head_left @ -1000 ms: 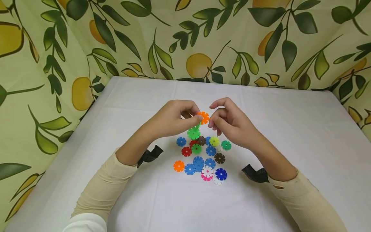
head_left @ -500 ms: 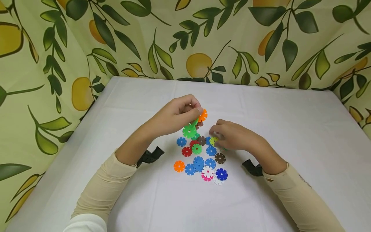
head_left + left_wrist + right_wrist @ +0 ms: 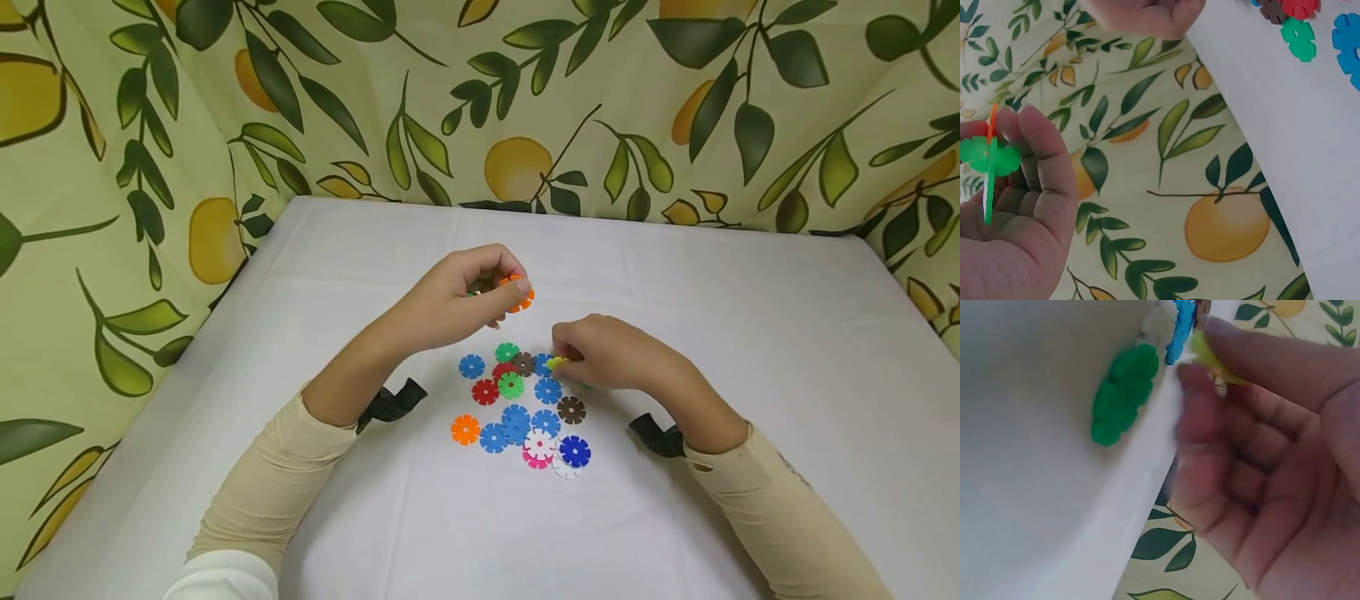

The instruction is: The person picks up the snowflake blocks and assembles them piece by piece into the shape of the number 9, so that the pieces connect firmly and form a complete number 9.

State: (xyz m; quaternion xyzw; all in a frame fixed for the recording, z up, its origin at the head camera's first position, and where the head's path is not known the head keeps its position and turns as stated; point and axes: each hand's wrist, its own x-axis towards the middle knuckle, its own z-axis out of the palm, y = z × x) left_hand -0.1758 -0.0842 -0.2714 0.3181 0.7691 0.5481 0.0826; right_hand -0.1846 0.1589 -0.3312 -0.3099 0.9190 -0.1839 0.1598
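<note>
Left hand (image 3: 467,302) pinches an orange disc (image 3: 527,300), joined to two green discs (image 3: 1002,160), raised at the pile's (image 3: 516,425) far side. Right hand (image 3: 618,354) pinches a yellow disc (image 3: 557,363) toward the far right.

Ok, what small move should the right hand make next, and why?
Probably lift the yellow disc toward the orange disc. The right hand appears to pinch the yellow one, while the left hand holds the orange one together with green discs that look slotted crosswise, so the yellow disc could likely join them.
</note>
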